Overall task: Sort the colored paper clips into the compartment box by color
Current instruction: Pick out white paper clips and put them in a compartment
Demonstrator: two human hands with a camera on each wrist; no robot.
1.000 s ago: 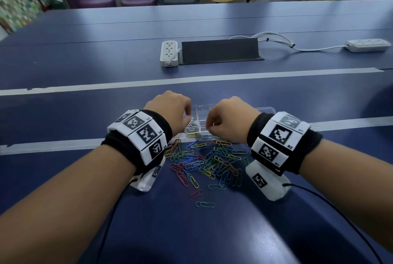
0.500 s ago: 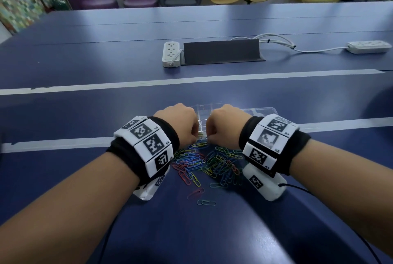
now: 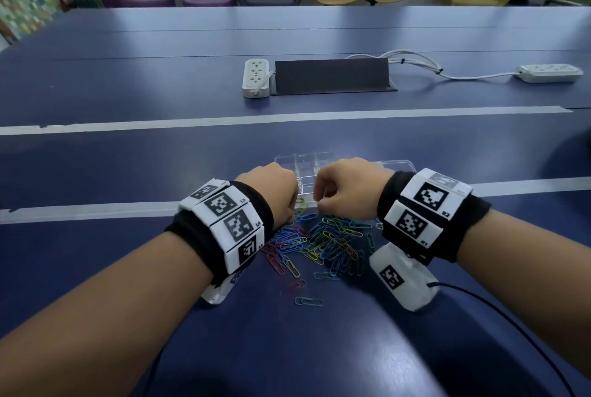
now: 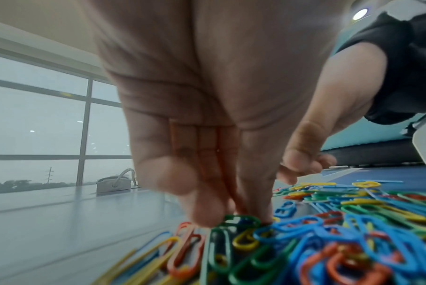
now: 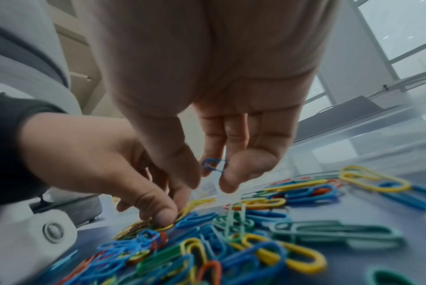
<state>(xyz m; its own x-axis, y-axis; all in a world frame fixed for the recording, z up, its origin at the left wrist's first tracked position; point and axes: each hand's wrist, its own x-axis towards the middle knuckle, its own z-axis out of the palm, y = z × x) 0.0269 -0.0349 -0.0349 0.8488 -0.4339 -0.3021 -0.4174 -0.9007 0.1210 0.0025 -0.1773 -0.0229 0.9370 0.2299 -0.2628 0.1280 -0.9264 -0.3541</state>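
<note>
A heap of colored paper clips (image 3: 323,243) lies on the blue table, with the clear compartment box (image 3: 307,159) just beyond it. Both hands hang curled over the heap's far edge, knuckles nearly touching. My left hand (image 3: 289,211) has its thumb and fingertips down on the pile (image 4: 328,221), pinching a clip that looks green (image 4: 241,219). My right hand (image 3: 318,203) hovers a little above the clips (image 5: 255,221) and pinches a small blue clip (image 5: 213,164) between its fingertips (image 5: 231,181). The hands hide most of the box's compartments.
Stray clips (image 3: 308,301) lie nearer to me than the heap. Two white power strips (image 3: 256,76) (image 3: 550,73), their cables and a dark cable hatch (image 3: 332,76) sit further back. White tape lines (image 3: 287,118) cross the table. Chairs stand at the far side.
Both hands have drawn back from over the box and dropped to the far edge of the clip heap, coming closer together.
</note>
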